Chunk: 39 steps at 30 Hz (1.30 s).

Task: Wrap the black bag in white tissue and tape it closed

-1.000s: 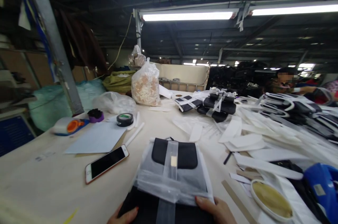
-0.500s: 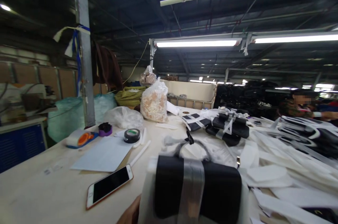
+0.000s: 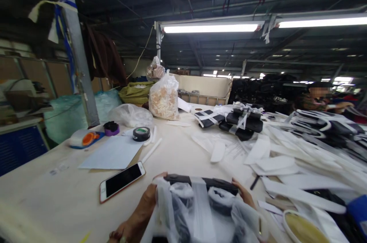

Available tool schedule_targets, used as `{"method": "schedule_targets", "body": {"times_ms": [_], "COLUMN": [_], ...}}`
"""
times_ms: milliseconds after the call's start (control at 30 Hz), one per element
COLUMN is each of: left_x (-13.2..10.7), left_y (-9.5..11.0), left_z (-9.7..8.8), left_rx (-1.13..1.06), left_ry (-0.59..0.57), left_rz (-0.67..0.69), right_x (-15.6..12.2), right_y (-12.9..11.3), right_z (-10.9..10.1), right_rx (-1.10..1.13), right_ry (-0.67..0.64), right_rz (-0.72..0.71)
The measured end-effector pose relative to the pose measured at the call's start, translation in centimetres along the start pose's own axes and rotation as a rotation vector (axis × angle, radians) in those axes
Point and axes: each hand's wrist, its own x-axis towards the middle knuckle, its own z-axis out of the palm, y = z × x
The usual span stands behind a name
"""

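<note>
A black bag wrapped in thin white translucent plastic [image 3: 200, 208] sits at the near edge of the table. My left hand [image 3: 142, 212] grips its left side, thumb at the top corner. My right hand [image 3: 243, 193] holds the far right edge, fingers curled over the black top. A strip of clear tape runs down the middle of the wrapping. A smartphone [image 3: 122, 180] with a dark screen lies just left of my left hand.
Paper sheet [image 3: 111, 153], black tape roll [image 3: 141, 133], tape dispenser [image 3: 83, 138] and plastic bags [image 3: 164, 98] lie at left and back. Tied black bags [image 3: 241, 120] and white strips [image 3: 286, 162] cover the right. A dish of yellow glue [image 3: 304, 229] is near right. Another person [image 3: 318, 98] works far right.
The wrapped bag has been lowered from upright in front of the camera back to the table's near edge. Both hands now show at its sides.
</note>
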Motion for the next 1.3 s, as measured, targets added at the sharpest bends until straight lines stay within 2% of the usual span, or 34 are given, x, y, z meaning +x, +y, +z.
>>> {"method": "schedule_targets", "body": {"times_ms": [100, 200, 367, 500, 667, 767, 833, 900, 1000, 1100, 1200, 1300], "left_x": [-0.6, -0.9, 0.7, 0.9, -1.8, -3.2, -3.4, -3.0, -1.6, -0.4, -0.1, -0.7], "left_y": [-2.2, -3.0, -1.8, -0.8, 0.4, 2.2, 4.2, 6.6, 9.8, 11.7, 12.4, 12.1], "left_z": [0.4, 0.9, 0.7, -1.4, -4.0, -4.0, -3.2, -2.3, -0.8, 0.5, 1.6, 2.5], "left_rx": [0.027, 0.057, 0.082, 0.080, 0.104, 0.106, 0.149, 0.204, 0.296, 0.604, 0.882, 0.952], "left_ry": [-0.022, -0.056, -0.125, -0.167, -0.028, 0.121, 0.156, 0.041, -0.319, -0.634, -0.773, -0.772], "left_rz": [0.058, 0.091, 0.034, -0.053, -0.242, -0.350, -0.325, -0.206, -0.016, 0.130, 0.225, 0.246], "right_x": [-1.2, -2.2, -1.7, -1.8, -4.6, -6.7, -7.7, -8.2, -8.2, -8.0, -8.2, -8.6], "right_y": [1.7, 2.4, 1.7, 0.9, 0.0, -1.7, -3.5, -5.6, -8.5, -10.7, -11.9, -11.9], "right_z": [0.6, 1.0, 0.5, -0.9, -2.8, -3.0, -2.6, -2.0, -1.2, -0.6, 0.4, 1.4], "right_rx": [-0.053, -0.125, -0.246, -0.287, -0.296, -0.263, -0.224, -0.198, -0.218, -0.326, -0.488, -0.633], "right_ry": [0.038, 0.072, 0.048, 0.044, 0.209, 0.267, 0.258, 0.218, 0.081, -0.122, -0.261, -0.264], "right_rz": [-0.069, -0.110, -0.191, -0.179, 0.046, 0.177, 0.218, 0.190, 0.037, -0.053, -0.069, -0.094]}}
